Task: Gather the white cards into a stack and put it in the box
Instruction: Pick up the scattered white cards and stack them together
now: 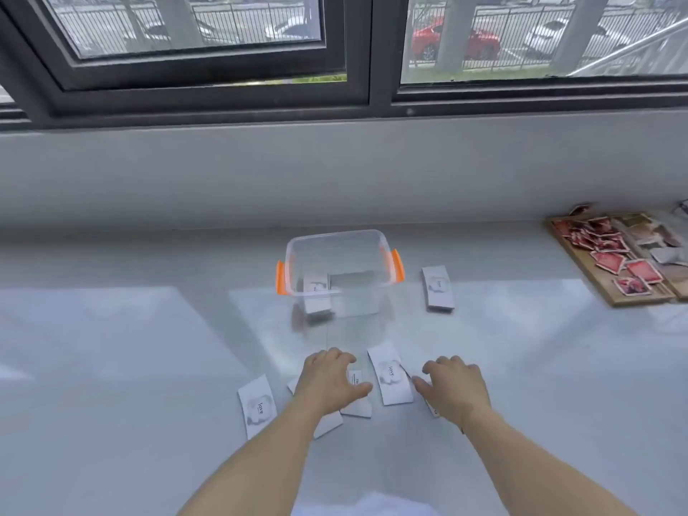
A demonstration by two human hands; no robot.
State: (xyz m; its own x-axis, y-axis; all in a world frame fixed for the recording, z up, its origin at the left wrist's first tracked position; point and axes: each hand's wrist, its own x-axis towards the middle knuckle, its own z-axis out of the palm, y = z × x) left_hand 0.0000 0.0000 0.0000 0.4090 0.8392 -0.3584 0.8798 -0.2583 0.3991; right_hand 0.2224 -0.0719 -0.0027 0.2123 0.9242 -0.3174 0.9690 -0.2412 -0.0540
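On table (111, 329) | hands: 2, palms down | box (340, 271): 1

White cards scattered in front of a clear box

The box (340, 271) is a clear plastic tub with orange side handles, upright and open, with a white card stack (316, 294) inside at its left. Another stack (438, 288) lies flat just right of the box. In front of the box, loose white cards printed "love" lie flat: one (390, 374) nearest the box, one (257, 405) further left, others overlapping between them.
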